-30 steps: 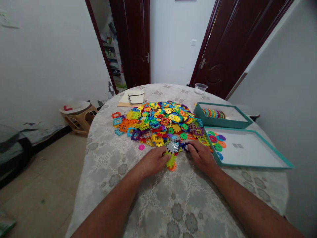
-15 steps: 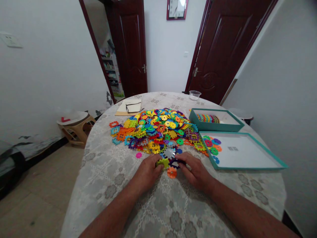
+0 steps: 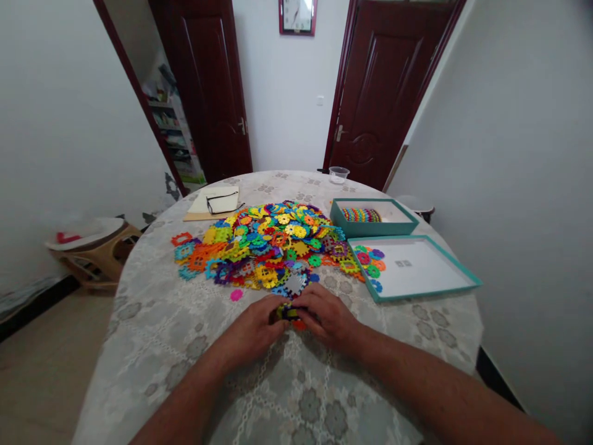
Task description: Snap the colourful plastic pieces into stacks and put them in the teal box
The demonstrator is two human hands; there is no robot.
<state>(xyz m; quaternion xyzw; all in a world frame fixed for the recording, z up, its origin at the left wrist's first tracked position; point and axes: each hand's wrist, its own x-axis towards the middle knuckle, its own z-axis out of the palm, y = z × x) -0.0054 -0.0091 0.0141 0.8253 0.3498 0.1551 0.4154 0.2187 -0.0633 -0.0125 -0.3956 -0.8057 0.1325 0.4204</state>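
Just in front of the heap, my left hand [image 3: 254, 327] pinches a yellow-green toothed plastic building piece [image 3: 281, 311] between thumb and fingers. My right hand [image 3: 330, 318] is closed on a dark purple toothed frame piece, mostly covered by the fingers. The two pieces meet, tilted nearly edge-on; whether they are locked together I cannot tell. An orange flower-shaped disc [image 3: 300, 324] shows partly beneath my right fingers. Right beyond my hands lie a grey toothed square [image 3: 296, 283] and the large pile of colourful interlocking pieces [image 3: 278, 238]. A pink disc [image 3: 236, 295] rests alone to the left.
At the right stand a teal box [image 3: 370, 226] with a row of coloured discs and its shallow lid [image 3: 430, 275] with several discs. Glasses [image 3: 222, 203] lie on a notebook [image 3: 197, 209] at back left. A clear bowl [image 3: 339, 175] is at the far table edge.
The view has swung to the right. My hands have come closer together, and the yellow-green and purple pieces have tipped from lying flat to nearly edge-on. My right fingers now cover much of the orange disc.
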